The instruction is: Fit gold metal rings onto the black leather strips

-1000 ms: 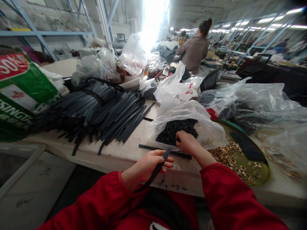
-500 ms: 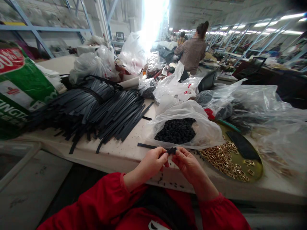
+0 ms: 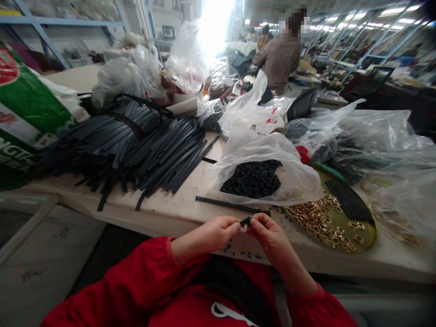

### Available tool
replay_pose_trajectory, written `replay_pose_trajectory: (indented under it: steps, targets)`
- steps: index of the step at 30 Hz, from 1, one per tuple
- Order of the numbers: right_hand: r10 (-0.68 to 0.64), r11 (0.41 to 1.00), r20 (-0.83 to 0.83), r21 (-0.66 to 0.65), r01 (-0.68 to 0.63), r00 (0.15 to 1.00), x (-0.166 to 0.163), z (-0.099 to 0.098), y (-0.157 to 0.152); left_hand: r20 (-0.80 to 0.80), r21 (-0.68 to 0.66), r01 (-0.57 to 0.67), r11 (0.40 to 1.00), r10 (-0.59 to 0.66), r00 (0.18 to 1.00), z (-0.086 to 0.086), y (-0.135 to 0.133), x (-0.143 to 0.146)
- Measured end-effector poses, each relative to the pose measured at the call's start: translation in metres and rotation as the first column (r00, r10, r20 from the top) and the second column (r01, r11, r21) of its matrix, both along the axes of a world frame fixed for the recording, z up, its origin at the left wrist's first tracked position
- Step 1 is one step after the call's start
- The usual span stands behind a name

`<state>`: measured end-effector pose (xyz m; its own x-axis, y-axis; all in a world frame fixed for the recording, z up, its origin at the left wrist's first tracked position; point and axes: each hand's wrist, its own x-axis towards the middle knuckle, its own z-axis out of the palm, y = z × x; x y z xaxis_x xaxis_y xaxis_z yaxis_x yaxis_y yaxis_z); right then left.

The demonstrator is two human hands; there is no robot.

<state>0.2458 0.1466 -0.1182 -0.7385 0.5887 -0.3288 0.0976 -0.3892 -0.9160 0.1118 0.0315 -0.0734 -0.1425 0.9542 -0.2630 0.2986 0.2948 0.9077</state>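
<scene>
Between my two hands, just above the table's front edge, is a short dark piece of black strip (image 3: 245,221). My left hand (image 3: 218,232) pinches its left end, with the thumb pressed against the fingers. At the other end, my right hand (image 3: 268,230) grips it between thumb and fingertips. Right behind my hands a long flat black strip (image 3: 221,204) lies on the table. Beyond it, an open clear plastic bag (image 3: 299,184) holds a heap of small black loops (image 3: 252,179). The fingers partly cover the held piece, so its full shape is hidden.
A gold round tray (image 3: 369,236) on the right carries many small gold buckles (image 3: 316,222) and a dark flat piece (image 3: 350,202). Bundled black strips (image 3: 163,159) spread across the left. Plastic bags (image 3: 252,113) crowd the back. A person (image 3: 281,59) stands beyond the table.
Both hands have shifted slightly lower, and the black piece between them has turned and looks narrower. The whole view has tilted a little downward.
</scene>
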Motion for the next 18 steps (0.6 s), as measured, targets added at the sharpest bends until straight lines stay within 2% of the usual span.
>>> replay_pose_trajectory:
  steps: [4,7,10,13,16,18]
  targets:
    - [-0.072,0.995,-0.042,-0.066,0.069,0.997,0.0,0.0,-0.003,0.09,-0.054,-0.063,0.997,0.068,0.994,0.002,0.001,0.002]
    - [-0.081,0.993,-0.025,-0.093,0.078,0.996,0.0,-0.002,-0.006,0.13,-0.036,-0.052,0.998,0.056,0.99,0.0,0.0,0.004]
    - [-0.129,0.981,-0.012,-0.148,0.126,0.992,-0.001,-0.003,-0.008,0.022,0.045,-0.061,0.997,0.06,0.998,-0.005,-0.002,0.005]
    - [-0.185,0.947,-0.039,-0.273,0.168,0.982,-0.002,-0.001,-0.008,-0.096,0.082,-0.134,0.988,0.142,0.985,-0.008,-0.004,0.007]
    - [-0.237,0.916,-0.047,-0.343,0.207,0.97,-0.002,0.0,-0.006,-0.107,0.068,-0.201,0.977,0.207,0.972,-0.008,-0.006,0.009]
    - [-0.316,0.891,-0.044,-0.357,0.28,0.948,-0.001,-0.001,-0.004,-0.117,0.082,-0.231,0.97,0.239,0.964,-0.007,-0.008,0.01]
